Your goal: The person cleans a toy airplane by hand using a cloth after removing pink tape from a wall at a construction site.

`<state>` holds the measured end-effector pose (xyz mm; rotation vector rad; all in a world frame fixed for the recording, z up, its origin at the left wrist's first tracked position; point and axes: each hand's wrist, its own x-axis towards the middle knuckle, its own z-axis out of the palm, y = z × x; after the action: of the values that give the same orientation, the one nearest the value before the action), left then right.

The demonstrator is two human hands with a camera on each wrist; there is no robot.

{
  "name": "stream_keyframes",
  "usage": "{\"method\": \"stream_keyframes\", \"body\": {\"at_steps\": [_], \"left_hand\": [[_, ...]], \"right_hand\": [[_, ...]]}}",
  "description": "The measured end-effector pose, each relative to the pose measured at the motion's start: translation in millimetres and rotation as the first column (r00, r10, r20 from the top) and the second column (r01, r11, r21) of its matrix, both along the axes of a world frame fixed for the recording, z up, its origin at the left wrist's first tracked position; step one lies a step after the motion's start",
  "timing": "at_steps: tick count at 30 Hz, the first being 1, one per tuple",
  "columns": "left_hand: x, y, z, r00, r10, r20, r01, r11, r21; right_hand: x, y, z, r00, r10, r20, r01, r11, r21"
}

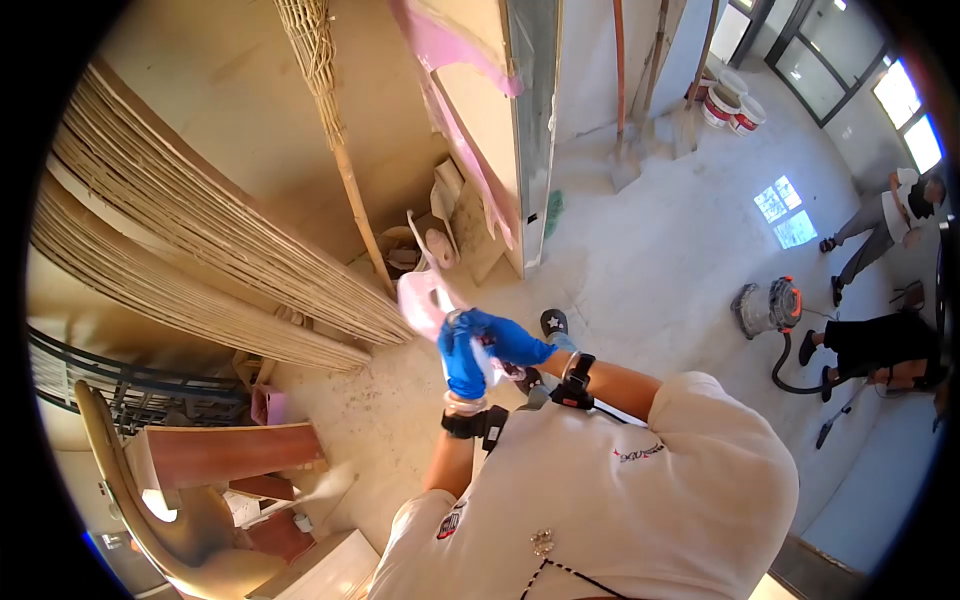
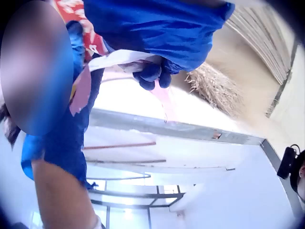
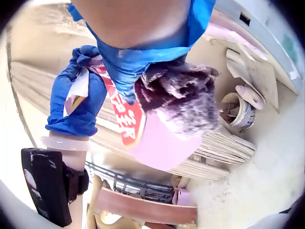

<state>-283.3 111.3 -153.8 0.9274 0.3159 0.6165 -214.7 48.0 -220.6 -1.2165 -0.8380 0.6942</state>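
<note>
Both hands wear blue gloves and meet in front of the torso. My left hand grips a crumpled pink sheet, white in places; the left wrist view shows its curled fingertips on it. My right hand holds a fuzzy purple-grey rag, which hangs below the glove in the right wrist view. A red printed strip with white letters runs between the hands, beside the rag and over the pink sheet. The right palm is hidden by the glove cuff.
Long stacked strips and a straw broom lean at the left. A bucket of scraps stands by a panel with peeling pink film. Shovels, a vacuum cleaner and two people are to the right; boards lie lower left.
</note>
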Motion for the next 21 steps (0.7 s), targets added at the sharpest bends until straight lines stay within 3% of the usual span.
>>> {"method": "stream_keyframes", "body": {"at_steps": [1, 3, 4, 5, 6, 7, 8, 9, 10, 11, 12, 13, 14, 15, 16, 17, 18, 19, 21], "left_hand": [[-2.6, 3.7, -0.5, 0.998, -0.051, -0.026, 0.052, 0.997, 0.052], [33.6, -13.8, -4.2, 0.988, -0.149, 0.048, 0.152, 0.987, -0.054], [54.1, -20.8, -4.8, 0.982, -0.189, -0.012, 0.189, 0.982, -0.01], [58.4, -24.2, -5.5, 0.968, -0.235, -0.089, 0.239, 0.97, 0.039], [66.0, -24.9, -9.5, 0.923, -0.36, -0.138, 0.368, 0.929, 0.04], [88.3, -29.5, -42.6, 0.903, -0.348, -0.253, 0.404, 0.888, 0.221], [86.8, -28.4, -45.2, 0.892, -0.367, -0.264, 0.428, 0.873, 0.234], [93.2, -26.3, -47.8, 0.887, -0.381, -0.262, 0.444, 0.859, 0.254], [109.3, -19.0, -62.8, 0.881, -0.39, -0.269, 0.452, 0.861, 0.232], [107.0, -16.2, -45.2, 0.856, -0.45, -0.255, 0.47, 0.882, 0.019], [111.8, -4.8, -45.6, 0.875, -0.446, -0.186, 0.458, 0.889, 0.022], [121.0, 4.6, -45.5, 0.893, -0.434, -0.119, 0.44, 0.898, 0.022], [122.0, 6.8, -42.6, 0.891, -0.44, -0.108, 0.435, 0.898, -0.071], [127.4, 13.7, -34.6, 0.894, -0.434, -0.109, 0.429, 0.901, -0.07], [141.0, 24.0, -20.3, 0.915, -0.376, -0.148, 0.386, 0.921, 0.042], [148.6, 32.8, -6.1, 0.928, -0.327, -0.177, 0.354, 0.922, 0.154], [158.4, 38.8, 9.7, 0.947, -0.29, -0.139, 0.31, 0.938, 0.156], [173.9, 44.3, 27.3, 0.951, -0.276, -0.138, 0.297, 0.94, 0.165], [189.4, 50.4, 55.8, 0.965, -0.252, -0.066, 0.257, 0.963, 0.084]], "right_hand": [[-0.1, -6.7, 10.4, 0.986, -0.021, -0.168, 0.037, 0.995, 0.088], [49.4, -37.3, -19.3, 0.99, -0.102, -0.098, 0.094, 0.993, -0.077], [68.3, -62.0, 27.4, 0.956, -0.2, -0.213, 0.138, 0.952, -0.273], [71.6, -66.9, 13.8, 0.966, -0.258, 0.025, 0.253, 0.913, -0.32], [86.4, -85.0, 22.3, 0.956, -0.292, -0.002, 0.25, 0.823, -0.511], [148.3, -140.4, -60.1, 0.858, -0.076, -0.508, -0.083, 0.956, -0.282], [157.8, -156.3, -145.5, 0.888, -0.309, -0.34, 0.187, 0.919, -0.348], [160.9, -177.2, -75.8, 0.878, -0.457, 0.139, 0.462, 0.738, -0.491], [178.7, -199.2, 30.9, 0.827, -0.553, -0.106, 0.406, 0.716, -0.568], [210.0, -240.2, -59.1, 0.778, -0.563, 0.279, 0.585, 0.488, -0.647], [244.9, -289.8, -90.2, 0.605, -0.485, 0.631, 0.796, 0.386, -0.467], [272.4, -348.6, -51.9, 0.485, -0.855, -0.182, 0.558, 0.463, -0.688], [279.2, -398.7, -25.2, 0.485, -0.855, -0.184, 0.557, 0.464, -0.689], [287.5, -441.7, -2.7, 0.424, -0.802, -0.421, 0.568, 0.598, -0.566], [304.7, -472.0, 5.3, 0.362, -0.681, -0.637, 0.582, 0.699, -0.416], [307.0, -497.1, 3.4, 0.361, -0.68, -0.638, 0.582, 0.699, -0.416], [314.9, -515.2, -1.5, 0.134, -0.813, -0.567, 0.818, 0.413, -0.4], [335.5, -525.5, -7.4, -0.125, -0.848, -0.515, 0.935, 0.072, -0.347], [351.7, -540.4, -20.1, -0.047, -0.893, -0.448, 0.949, 0.099, -0.298]]}}
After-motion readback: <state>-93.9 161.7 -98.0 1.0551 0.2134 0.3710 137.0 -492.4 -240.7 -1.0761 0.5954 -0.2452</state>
